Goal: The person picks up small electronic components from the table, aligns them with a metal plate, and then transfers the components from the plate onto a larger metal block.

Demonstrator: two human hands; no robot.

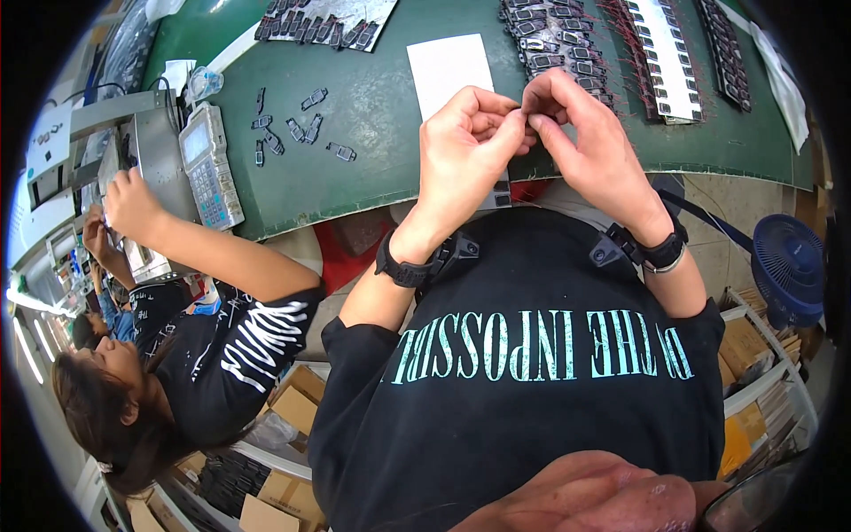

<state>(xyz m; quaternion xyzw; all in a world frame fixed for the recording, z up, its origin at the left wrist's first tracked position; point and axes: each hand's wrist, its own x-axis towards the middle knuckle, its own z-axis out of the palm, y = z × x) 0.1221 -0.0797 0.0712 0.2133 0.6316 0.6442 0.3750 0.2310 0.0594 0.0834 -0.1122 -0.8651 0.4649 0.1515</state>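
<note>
My left hand [465,146] and my right hand [589,137] meet above the front edge of the green table [355,191]. Thumbs and fingers of both are pinched together, the tips nearly touching. Whatever sits between them is too small and covered to make out. Just beyond my left hand lies a white sheet [448,66]. Past my right hand, small black framed parts [558,40] lie in crowded rows on a board.
A white strip of parts with red wires [660,53] lies at the far right, beside a dark row [725,53]. Loose black parts [312,97] are scattered left. A keypad device [211,168] stands near a co-worker's hand [133,202]. A blue fan [789,266] is at right.
</note>
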